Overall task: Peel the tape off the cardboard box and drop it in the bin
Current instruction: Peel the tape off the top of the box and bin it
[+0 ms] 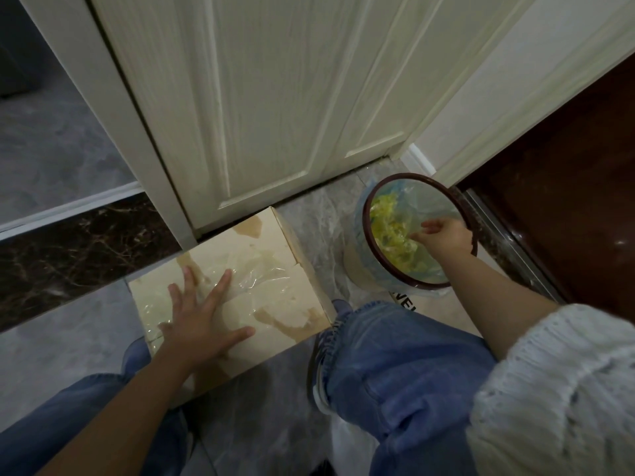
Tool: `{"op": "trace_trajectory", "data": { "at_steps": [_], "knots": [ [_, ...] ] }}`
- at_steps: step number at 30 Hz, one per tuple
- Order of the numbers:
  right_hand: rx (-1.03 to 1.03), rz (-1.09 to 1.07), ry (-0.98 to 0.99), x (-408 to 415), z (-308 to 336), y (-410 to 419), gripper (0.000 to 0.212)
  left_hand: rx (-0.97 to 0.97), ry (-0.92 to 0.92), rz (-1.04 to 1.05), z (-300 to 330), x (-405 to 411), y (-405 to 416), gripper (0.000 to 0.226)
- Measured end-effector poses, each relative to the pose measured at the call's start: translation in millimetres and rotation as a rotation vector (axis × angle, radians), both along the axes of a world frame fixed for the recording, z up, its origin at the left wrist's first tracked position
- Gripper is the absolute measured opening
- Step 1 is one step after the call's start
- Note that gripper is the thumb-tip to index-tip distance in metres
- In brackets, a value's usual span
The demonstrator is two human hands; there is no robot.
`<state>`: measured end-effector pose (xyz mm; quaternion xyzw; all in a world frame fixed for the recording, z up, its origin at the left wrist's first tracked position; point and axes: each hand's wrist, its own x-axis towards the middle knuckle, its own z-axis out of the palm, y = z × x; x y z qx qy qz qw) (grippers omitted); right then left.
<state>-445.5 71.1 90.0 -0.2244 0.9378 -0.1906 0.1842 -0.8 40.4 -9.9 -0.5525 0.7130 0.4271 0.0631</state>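
A pale cardboard box lies flat on the floor in front of me, its top covered with wrinkled clear tape and torn brown patches. My left hand presses flat on the box top, fingers spread and straight. To the right stands a round bin with a dark brown rim and a blue-tinted liner, holding yellowish crumpled tape. My right hand hovers over the bin's mouth, fingers pointing down and left into it. Whether a piece of tape is still between those fingers cannot be made out.
A white panelled door stands just behind the box and bin. My knees in blue jeans flank the box, with one shoe beside it. A dark wooden panel is at right. A white plastic bag lies on the grey tile.
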Motion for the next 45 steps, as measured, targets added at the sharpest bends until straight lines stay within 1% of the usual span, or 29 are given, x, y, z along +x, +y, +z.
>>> {"op": "trace_trajectory", "data": {
  "at_steps": [2,3,4,6,10,12,14,18,20,23,25,28,29,31,34,37,39,40,42,43,45],
  "knots": [
    [0.01,0.017,-0.024,0,-4,0,0.02,-0.003,0.001,0.0,-1,0,0,0.121],
    [-0.008,0.015,-0.027,-2,-7,2,0.016,-0.002,0.003,0.0,-2,0,0,0.122],
    [-0.034,0.006,-0.04,-4,-10,3,0.016,-0.001,0.006,-0.003,-2,0,0,0.122],
    [-0.06,-0.02,-0.078,-5,-11,3,0.026,0.003,0.008,-0.008,-2,1,0,0.122],
    [-0.091,-0.055,-0.086,-3,-4,1,0.038,0.005,0.011,-0.006,-1,1,0,0.121],
    [-0.113,-0.113,-0.115,-4,-5,1,0.043,-0.004,0.02,-0.008,-2,1,0,0.12],
    [-0.169,-0.194,-0.191,-4,-7,-1,0.04,-0.012,0.02,-0.009,-3,2,0,0.119],
    [-0.227,-0.272,-0.252,-5,-10,-4,0.019,-0.01,0.019,-0.007,-4,2,1,0.119],
    [-0.229,-0.255,-0.25,-7,-15,-4,0.02,-0.003,0.017,-0.007,-3,1,0,0.12],
    [-0.138,-0.161,-0.165,-16,-26,-2,0.017,-0.005,0.007,-0.005,-2,1,0,0.121],
    [-0.097,-0.101,-0.127,-17,-28,-1,0.022,0.0,0.01,0.002,-2,1,0,0.121],
    [-0.06,-0.03,-0.06,-6,-17,0,0.022,0.006,0.013,-0.005,0,1,1,0.12],
    [-0.053,0.0,-0.041,-2,-12,-1,0.026,0.007,0.01,-0.007,1,0,0,0.12],
    [-0.1,0.082,-0.009,10,3,-7,0.029,0.01,-0.001,-0.011,3,0,0,0.118],
    [-0.247,0.28,0.028,46,28,-27,0.027,0.024,0.012,-0.008,7,0,1,0.119],
    [-0.312,0.553,-0.068,96,40,-42,0.027,0.027,0.004,0.019,11,-4,1,0.131],
    [-0.255,0.821,-0.151,131,38,-46,0.033,0.04,-0.023,0.039,11,-8,0,0.137],
    [-0.204,0.962,-0.147,147,32,-47,0.038,0.043,-0.033,0.045,11,-8,0,0.139],
    [-0.152,1.199,-0.067,170,12,-51,0.051,0.049,-0.033,0.038,11,-7,-1,0.14],
    [-0.128,1.284,-0.019,177,-1,-53,0.057,0.056,-0.032,0.035,11,-6,-2,0.14],
    [-0.073,1.373,0.092,185,-20,-53,0.064,0.07,-0.038,0.03,12,-4,-3,0.14]
  ]
}}
